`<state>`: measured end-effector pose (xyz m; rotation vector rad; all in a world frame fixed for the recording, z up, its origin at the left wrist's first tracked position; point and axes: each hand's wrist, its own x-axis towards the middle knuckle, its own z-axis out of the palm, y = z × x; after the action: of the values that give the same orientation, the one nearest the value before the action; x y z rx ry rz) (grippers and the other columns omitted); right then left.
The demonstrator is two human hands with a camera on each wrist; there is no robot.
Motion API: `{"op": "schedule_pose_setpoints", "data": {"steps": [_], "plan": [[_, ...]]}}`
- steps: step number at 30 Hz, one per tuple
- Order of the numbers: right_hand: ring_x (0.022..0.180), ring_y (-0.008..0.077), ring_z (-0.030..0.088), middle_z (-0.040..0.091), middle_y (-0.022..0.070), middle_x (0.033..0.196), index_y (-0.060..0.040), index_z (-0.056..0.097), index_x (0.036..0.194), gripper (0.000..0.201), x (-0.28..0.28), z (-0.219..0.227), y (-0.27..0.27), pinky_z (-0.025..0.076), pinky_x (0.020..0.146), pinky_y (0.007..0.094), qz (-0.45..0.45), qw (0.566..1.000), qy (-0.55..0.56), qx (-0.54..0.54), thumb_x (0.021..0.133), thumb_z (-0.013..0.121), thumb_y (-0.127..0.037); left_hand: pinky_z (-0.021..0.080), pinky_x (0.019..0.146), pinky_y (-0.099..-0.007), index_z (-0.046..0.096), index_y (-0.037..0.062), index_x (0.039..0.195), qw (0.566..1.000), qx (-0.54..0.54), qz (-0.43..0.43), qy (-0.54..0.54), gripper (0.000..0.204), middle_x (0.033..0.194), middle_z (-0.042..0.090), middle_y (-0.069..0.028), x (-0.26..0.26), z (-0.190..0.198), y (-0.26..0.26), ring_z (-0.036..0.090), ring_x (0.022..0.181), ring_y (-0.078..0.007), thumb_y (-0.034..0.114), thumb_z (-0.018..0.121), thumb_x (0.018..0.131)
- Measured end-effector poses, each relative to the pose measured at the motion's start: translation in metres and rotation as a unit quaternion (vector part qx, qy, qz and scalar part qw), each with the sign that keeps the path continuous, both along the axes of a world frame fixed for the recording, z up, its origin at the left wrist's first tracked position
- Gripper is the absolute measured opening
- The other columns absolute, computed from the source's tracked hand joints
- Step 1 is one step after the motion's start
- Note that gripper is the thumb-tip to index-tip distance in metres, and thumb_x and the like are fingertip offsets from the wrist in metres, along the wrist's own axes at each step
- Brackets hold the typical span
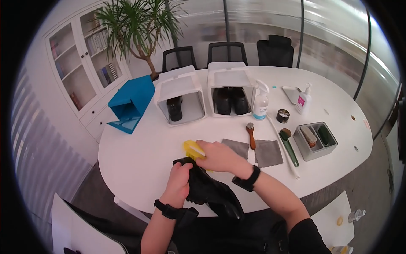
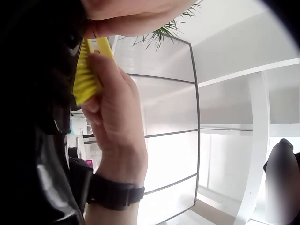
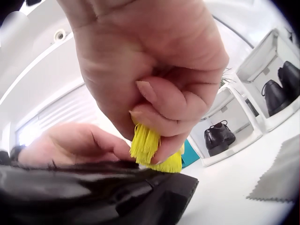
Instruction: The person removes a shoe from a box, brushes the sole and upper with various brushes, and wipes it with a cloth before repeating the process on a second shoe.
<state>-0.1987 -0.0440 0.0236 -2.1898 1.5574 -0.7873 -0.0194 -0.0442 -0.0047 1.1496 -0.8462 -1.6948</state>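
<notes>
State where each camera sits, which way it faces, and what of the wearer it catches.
Head: on the head, facing forward and down over the white, round-ended table; left hand, right hand, forearms and black wristbands show.
Left wrist: on that wrist, looking across the glossy black shoe at the right hand; part of the left hand shows at top.
Right wrist: on that wrist, looking past the right hand toward white open-fronted boxes; both hands show.
Both wrist views share the yellow-bristled brush and the shoe.
</notes>
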Motion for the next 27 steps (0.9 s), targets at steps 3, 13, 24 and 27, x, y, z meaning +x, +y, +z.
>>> {"op": "schedule_pose_setpoints", "data": {"steps": [3,13,24,27], "plan": [[0.093,0.0445,0.071,0.073,0.028,0.094,0.0044,0.058,0.137,0.063,-0.018,0.014,0.022,0.057,0.085,0.0487,0.016,0.999,0.003,0.045,0.085,0.066,-0.031,0.058,0.085,-0.0394,0.057,-0.0045,0.117,1.0,0.019,0.006,0.007,0.021,0.112,0.066,-0.0162,0.008,0.006,0.003,0.068,0.099,-0.0261,0.0,0.055,0.097],[0.084,0.0391,0.073,0.074,0.0218,0.09,-0.0021,0.058,0.138,0.06,-0.056,0.055,0.085,0.058,0.08,0.0447,0.049,0.991,0.042,0.118,0.087,0.067,-0.03,0.059,0.079,-0.038,0.059,0.0014,0.099,0.994,-0.008,0.097,0.039,0.006,0.1,0.066,-0.0108,0.02,-0.02,-0.009,0.068,0.092,-0.0244,-0.002,0.06,0.094],[0.072,0.0415,0.071,0.07,0.0227,0.078,-0.0034,0.051,0.145,0.063,-0.078,0.06,0.126,0.057,0.07,0.0478,0.012,0.995,0.031,0.095,0.09,0.068,-0.029,0.059,0.077,-0.0379,0.062,-0.0008,0.089,0.982,-0.005,0.17,0.085,0.003,0.089,0.068,-0.0117,0.034,-0.033,-0.028,0.069,0.082,-0.0259,-0.003,0.061,0.09],[0.075,0.0456,0.07,0.07,0.0254,0.079,-0.0021,0.05,0.142,0.06,-0.076,0.055,0.137,0.057,0.072,0.0517,-0.013,0.995,0.004,0.097,0.091,0.068,-0.026,0.059,0.078,-0.0384,0.064,-0.0034,0.091,0.978,-0.025,0.183,0.093,0.003,0.092,0.069,-0.0128,0.038,-0.032,-0.031,0.07,0.084,-0.026,-0.003,0.061,0.09]]}}
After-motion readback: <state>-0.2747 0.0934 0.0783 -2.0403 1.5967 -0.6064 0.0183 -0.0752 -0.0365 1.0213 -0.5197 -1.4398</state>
